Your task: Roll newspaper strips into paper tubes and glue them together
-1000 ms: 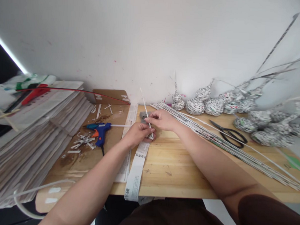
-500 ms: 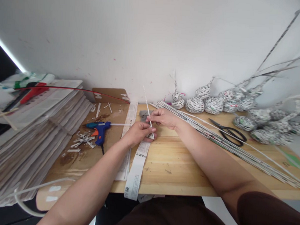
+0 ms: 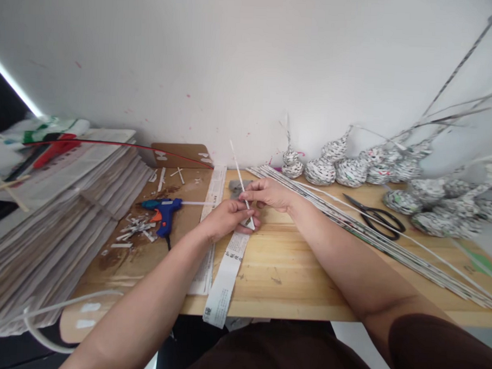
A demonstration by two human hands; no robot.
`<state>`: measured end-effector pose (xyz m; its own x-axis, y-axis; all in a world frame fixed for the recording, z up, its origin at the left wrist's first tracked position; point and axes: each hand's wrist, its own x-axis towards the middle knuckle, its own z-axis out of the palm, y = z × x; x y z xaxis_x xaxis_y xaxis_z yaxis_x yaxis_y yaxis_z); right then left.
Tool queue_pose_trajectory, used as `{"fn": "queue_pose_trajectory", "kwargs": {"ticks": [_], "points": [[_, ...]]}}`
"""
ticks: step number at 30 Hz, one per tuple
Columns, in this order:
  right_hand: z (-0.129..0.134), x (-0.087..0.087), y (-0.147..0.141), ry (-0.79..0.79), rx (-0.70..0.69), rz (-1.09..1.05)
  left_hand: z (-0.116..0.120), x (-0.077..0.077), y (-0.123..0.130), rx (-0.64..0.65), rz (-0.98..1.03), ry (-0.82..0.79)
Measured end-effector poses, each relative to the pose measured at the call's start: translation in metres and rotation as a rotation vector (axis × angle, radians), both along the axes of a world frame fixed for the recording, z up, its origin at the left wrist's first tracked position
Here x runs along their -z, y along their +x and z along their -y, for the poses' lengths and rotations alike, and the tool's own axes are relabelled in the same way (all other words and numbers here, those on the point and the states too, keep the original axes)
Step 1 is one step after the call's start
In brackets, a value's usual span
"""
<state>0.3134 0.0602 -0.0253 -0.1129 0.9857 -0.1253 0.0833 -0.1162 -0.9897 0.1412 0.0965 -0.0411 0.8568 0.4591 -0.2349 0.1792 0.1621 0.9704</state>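
Observation:
A long newspaper strip slants across the wood and hangs past the table's front edge. Its upper end wraps around a thin pale rod, which leans up and to the left; whether that is a stick or rolled paper I cannot tell. My left hand is closed where strip and rod meet, thumb on top, and a small folded corner of paper shows beside its fingertips. Just above it, my right hand pinches the rod between thumb and fingers. A small grey object lies behind the rod, partly hidden.
Rolled paper tubes lie diagonally to the right, near black scissors. Woven paper gourd shapes line the wall. A blue glue gun rests on brown cardboard beside paper scraps. Stacked newspaper stands at left.
The rod's upper end has tipped slightly left. The folded paper corner by my left fingertips shows more, and the strip has shifted a little. Both hands keep their hold.

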Motion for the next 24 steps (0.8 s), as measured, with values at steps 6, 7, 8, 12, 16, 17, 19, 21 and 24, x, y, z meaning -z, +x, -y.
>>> {"fn": "queue_pose_trajectory", "kwargs": {"ticks": [6, 7, 8, 12, 16, 17, 19, 21, 24], "points": [[-0.0002, -0.0001, 0.0016, 0.019, -0.021, 0.021, -0.0003, 0.0037, 0.0008, 0.019, -0.012, -0.018], [-0.0004, 0.0000, 0.0014, 0.024, -0.018, 0.030, -0.0007, 0.0052, 0.0009, 0.021, -0.012, -0.038], [-0.0006, 0.0000, 0.0012, 0.028, -0.015, 0.039, -0.0011, 0.0065, 0.0009, 0.022, -0.014, -0.058], [-0.0009, 0.0003, 0.0008, 0.030, -0.016, 0.062, -0.0019, 0.0089, 0.0008, 0.004, -0.035, -0.082], [-0.0016, 0.0020, -0.0002, 0.012, 0.020, 0.043, -0.0011, 0.0066, 0.0006, 0.026, -0.066, -0.082], [-0.0018, 0.0025, -0.0006, 0.008, 0.036, 0.041, -0.0008, 0.0058, 0.0005, 0.030, -0.071, -0.081], [-0.0019, 0.0027, -0.0016, 0.008, 0.071, 0.041, -0.0003, 0.0043, 0.0003, 0.024, -0.074, -0.077], [-0.0014, 0.0020, -0.0024, 0.017, 0.103, 0.041, -0.0001, 0.0032, 0.0000, 0.008, -0.070, -0.078], [-0.0003, 0.0003, -0.0020, 0.015, 0.088, 0.022, -0.0003, 0.0030, -0.0002, -0.004, -0.065, -0.083]]}}
